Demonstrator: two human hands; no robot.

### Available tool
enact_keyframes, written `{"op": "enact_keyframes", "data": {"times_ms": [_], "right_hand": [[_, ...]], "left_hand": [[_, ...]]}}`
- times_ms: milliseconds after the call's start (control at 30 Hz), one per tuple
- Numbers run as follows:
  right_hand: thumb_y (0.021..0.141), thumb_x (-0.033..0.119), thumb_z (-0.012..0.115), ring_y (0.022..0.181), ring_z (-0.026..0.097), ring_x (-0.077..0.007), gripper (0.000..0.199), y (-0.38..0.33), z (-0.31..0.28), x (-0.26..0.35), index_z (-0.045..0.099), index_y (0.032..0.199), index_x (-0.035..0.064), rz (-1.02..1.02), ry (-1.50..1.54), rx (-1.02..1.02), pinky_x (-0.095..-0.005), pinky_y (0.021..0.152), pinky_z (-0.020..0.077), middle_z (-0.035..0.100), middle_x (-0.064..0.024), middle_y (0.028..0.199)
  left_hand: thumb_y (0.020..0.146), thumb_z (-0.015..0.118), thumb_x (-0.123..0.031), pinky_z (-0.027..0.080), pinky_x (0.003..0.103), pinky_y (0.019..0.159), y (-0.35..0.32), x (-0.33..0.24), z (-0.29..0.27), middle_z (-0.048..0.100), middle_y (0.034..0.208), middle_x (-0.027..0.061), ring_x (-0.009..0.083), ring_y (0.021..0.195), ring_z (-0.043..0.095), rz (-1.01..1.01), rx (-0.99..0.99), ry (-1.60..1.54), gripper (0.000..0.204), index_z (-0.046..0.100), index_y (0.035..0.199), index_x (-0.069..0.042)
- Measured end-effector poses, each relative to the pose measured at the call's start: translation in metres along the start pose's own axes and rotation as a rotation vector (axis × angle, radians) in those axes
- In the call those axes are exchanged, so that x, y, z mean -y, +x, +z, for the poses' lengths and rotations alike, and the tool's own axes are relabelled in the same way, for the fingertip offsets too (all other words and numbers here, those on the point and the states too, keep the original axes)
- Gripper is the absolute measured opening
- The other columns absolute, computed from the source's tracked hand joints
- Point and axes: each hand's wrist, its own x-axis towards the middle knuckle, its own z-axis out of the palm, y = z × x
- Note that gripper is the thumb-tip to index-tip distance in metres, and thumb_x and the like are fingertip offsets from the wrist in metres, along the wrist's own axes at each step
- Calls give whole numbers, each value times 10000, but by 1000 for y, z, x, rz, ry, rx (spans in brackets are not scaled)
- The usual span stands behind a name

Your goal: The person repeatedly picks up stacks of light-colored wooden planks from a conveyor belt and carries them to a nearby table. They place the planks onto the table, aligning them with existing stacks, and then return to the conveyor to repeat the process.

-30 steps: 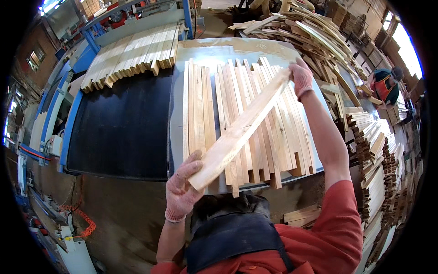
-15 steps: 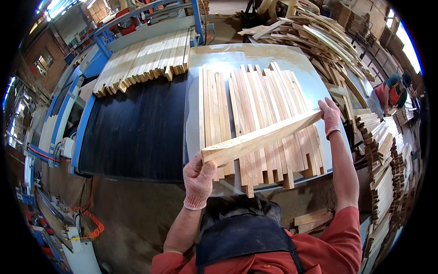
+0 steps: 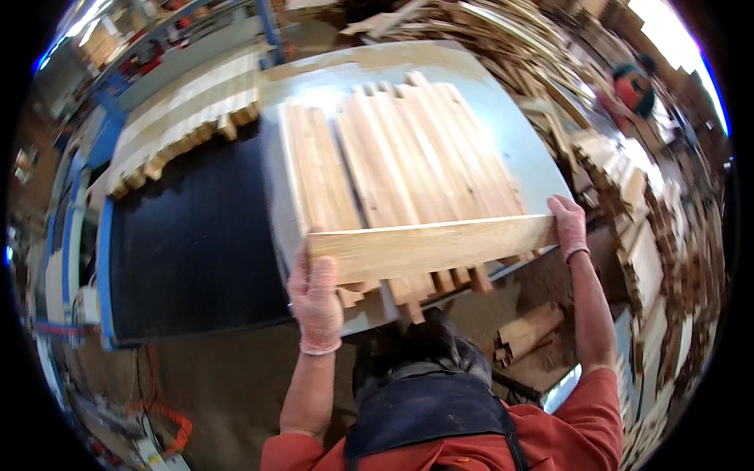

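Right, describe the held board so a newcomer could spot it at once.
Find the pale worktable beside the black surface. Over its near side, left hand and right hand hold a board. It alone runs crosswise; the wooden strips beneath point away.

Flat pale-yellow wooden board (image 3: pixel 432 247) is edged in brighter cream along the top. Left hand (image 3: pixel 316 304) and right hand (image 3: pixel 572 226) are clad in pinkish-white knit. Long, narrow wooden strips (image 3: pixel 408 157) are streaked in cream, tan and pinkish brown. Flat grey-blue tabletop (image 3: pixel 525 149) is tinted tan along far border. Broad black belt (image 3: pixel 196 243) is bordered by straight bright-blue rail (image 3: pixel 104 267). Navy is noted on cloth apron (image 3: pixel 428 408), orange-red on cloth shirt (image 3: pixel 577 416).
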Motion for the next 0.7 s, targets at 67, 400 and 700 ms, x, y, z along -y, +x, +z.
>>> {"op": "enact_keyframes", "data": {"times_ms": [67, 400, 700], "right_hand": [[953, 294, 758, 1087, 698, -187, 469, -36, 10, 19, 748, 1261, -59, 57, 31, 10, -330, 1013, 517, 791, -104, 1184], [1047, 329, 698, 763, 578, -46, 365, -117, -71, -6, 781, 1269, 51, 285, 533, 85, -244, 705, 490, 679, 56, 879], [901, 409, 873, 992, 707, -151, 598, -213, -165, -105, 730, 1394, 103, 364, 282, 962, -330, 847, 591, 799, -56, 1104]], "left_hand": [[1064, 605, -248, 606, 287, 791, 6, -7, -8, 684, 1247, 74, 142, 1027, 685, -1, -14, 78, 465, 601, 1460, -5], [1049, 628, -422, 497, 262, 524, -10, -2, 27, 727, 1044, 42, 135, 723, 674, -204, 38, 4, 487, 661, 1371, -59], [1005, 693, -494, 560, 305, 654, -111, 12, 52, 708, 1071, 65, 175, 846, 700, -183, -68, 19, 489, 664, 1251, -71]]}}
